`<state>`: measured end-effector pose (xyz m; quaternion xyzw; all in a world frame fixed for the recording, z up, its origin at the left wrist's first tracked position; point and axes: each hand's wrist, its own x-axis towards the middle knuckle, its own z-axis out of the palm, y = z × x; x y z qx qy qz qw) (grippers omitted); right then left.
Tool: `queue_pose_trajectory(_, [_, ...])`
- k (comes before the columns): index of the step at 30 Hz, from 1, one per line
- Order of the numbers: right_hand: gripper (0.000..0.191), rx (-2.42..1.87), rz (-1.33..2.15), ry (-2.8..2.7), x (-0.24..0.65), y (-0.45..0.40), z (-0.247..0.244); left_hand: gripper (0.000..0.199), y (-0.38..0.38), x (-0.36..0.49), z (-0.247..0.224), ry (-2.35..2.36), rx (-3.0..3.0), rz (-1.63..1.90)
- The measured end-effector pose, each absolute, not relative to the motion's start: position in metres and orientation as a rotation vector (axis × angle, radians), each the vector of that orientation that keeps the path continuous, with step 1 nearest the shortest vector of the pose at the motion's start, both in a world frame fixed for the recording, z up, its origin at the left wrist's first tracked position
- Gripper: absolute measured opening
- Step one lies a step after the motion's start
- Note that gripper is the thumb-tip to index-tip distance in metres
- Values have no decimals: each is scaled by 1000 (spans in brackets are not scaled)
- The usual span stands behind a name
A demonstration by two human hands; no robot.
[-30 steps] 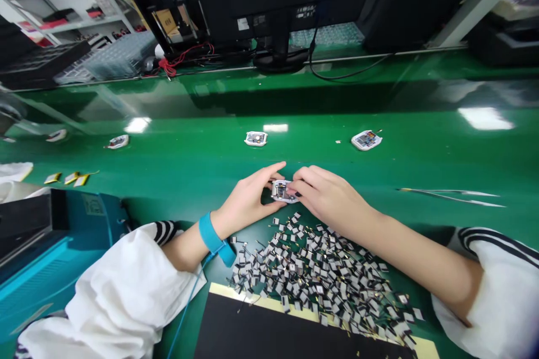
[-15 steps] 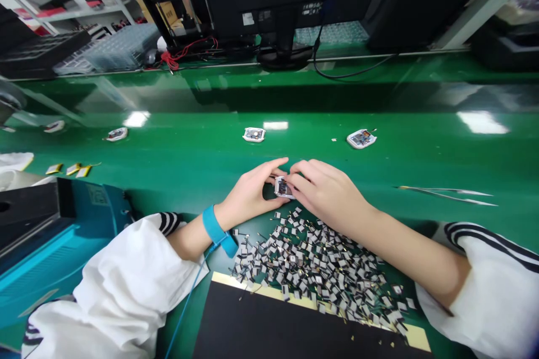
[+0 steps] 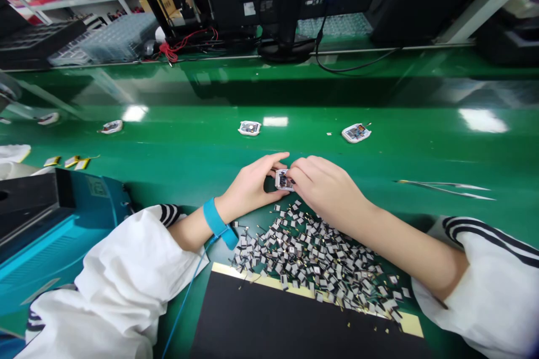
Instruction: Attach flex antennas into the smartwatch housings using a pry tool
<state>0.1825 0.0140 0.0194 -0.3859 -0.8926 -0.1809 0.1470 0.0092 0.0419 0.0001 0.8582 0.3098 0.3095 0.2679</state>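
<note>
Circuit module (image 3: 284, 179) sits pinched between our left hand (image 3: 248, 185) and right hand (image 3: 326, 189), fingers (image 3: 269, 167) closed on both sides, its longer axis pointing away from us.

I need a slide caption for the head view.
Left hand and right hand hold a small white device above a pile of tiny parts on a green bench.

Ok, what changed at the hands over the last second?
The left hand and right hand have drawn closer around the white-framed circuit module, which has turned and now looks narrower, held between them. Nothing was let go. The whole view shifted slightly with the head. The pile of small black-and-silver parts and the tweezers stayed put.
</note>
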Motion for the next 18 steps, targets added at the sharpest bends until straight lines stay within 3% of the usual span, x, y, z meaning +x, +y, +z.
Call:
queue_pose_trajectory(12, [21,-877,-625,-2447,187,28,13,66,42,12,3,819,2044,808])
queue_pose_trajectory(18, [23,-907,-379,-2408,186,28,5,67,41,11,2,812,2014,778])
